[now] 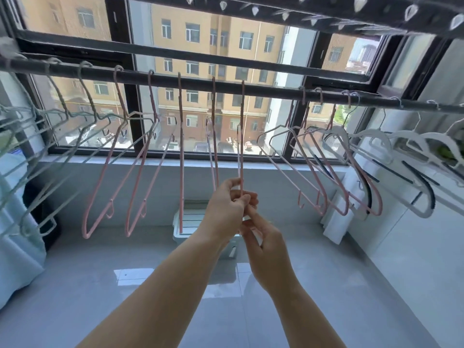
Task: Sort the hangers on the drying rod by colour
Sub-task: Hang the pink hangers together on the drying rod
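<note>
Apartment blocks fill the window [190, 41] behind the rod [271, 89], which crosses the upper frame. Greenish hangers [62, 104] hang at left, pink hangers [106, 169] in the middle and white hangers [374, 135] at right. The left hand [227, 204] and right hand [263, 244] both pinch the lower end of the centre hanger [241, 146], which is pink. Sorting looks nearly done. Next it likely needs sliding along the rod toward its pink neighbours.

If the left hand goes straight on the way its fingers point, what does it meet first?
The left hand pinches the pink hanger, so that comes first; the right hand holds its lower end. Further up that line only the drying rod seems to follow, though depth is unclear.
</note>
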Demonstrator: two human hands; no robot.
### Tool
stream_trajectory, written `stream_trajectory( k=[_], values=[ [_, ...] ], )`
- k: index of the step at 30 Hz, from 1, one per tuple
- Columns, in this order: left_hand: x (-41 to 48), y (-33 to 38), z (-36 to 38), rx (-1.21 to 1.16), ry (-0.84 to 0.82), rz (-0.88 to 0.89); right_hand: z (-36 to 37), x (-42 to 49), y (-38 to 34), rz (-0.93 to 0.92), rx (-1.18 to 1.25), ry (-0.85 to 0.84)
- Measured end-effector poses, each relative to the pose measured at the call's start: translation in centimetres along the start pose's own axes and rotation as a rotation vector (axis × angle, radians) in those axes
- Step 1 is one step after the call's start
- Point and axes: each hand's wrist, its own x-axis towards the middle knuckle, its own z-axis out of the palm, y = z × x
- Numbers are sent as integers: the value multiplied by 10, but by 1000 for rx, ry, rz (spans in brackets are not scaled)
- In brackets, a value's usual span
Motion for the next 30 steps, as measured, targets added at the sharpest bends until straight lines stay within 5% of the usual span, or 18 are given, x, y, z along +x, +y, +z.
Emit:
stream_trajectory(
  k=[4,7,9,11,14,19,30],
  values=[
    [-5,2,-2,138,-46,13,-1,-5,-8,23,-60,-1],
    [-13,4,-3,568,41,287,-19,-8,-13,-33,-244,237],
    [-22,9,4,623,65,509,-39,-5,-15,-63,-330,432],
    [-24,11,16,582,-28,534,-61,3,-15,-30,-394,518],
    [-20,7,36,547,-204,393,-86,17,-4,121,-430,445],
    [-5,-5,63,599,-287,337,-94,42,18,300,-146,243],
    [20,-1,112,305,-30,347,-96,87,32,82,433,102]
  ],
)
